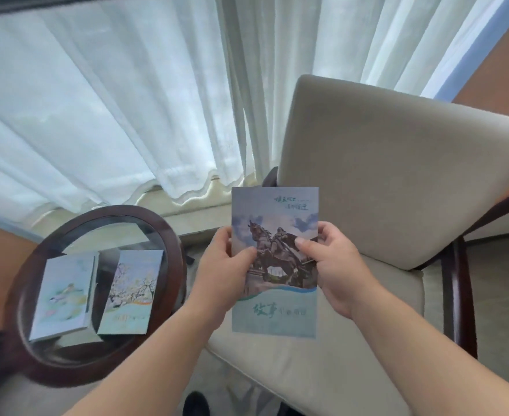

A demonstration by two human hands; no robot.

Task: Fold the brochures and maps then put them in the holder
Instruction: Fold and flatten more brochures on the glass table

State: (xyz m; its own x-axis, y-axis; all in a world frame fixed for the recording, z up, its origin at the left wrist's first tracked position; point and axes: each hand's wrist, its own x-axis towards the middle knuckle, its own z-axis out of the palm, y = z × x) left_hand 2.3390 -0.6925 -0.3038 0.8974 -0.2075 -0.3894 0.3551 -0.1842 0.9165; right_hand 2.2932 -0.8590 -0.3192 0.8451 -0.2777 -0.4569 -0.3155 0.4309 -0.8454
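Observation:
I hold a folded brochure (277, 310) with a horse-and-rider statue on its cover upright in front of me, above the chair seat. My left hand (223, 271) grips its left edge and my right hand (334, 265) grips its right edge, thumbs on the cover. On the round glass table at the left lie two more brochures: one with a bird picture (64, 295) and, to its right, one with blossoming trees (131, 292). No holder is in view.
The round dark-wood table with a glass top (169, 235) stands at the left. A beige cushioned armchair (397, 181) with dark wooden arms fills the right. White sheer curtains (112, 100) hang behind. Floor shows below.

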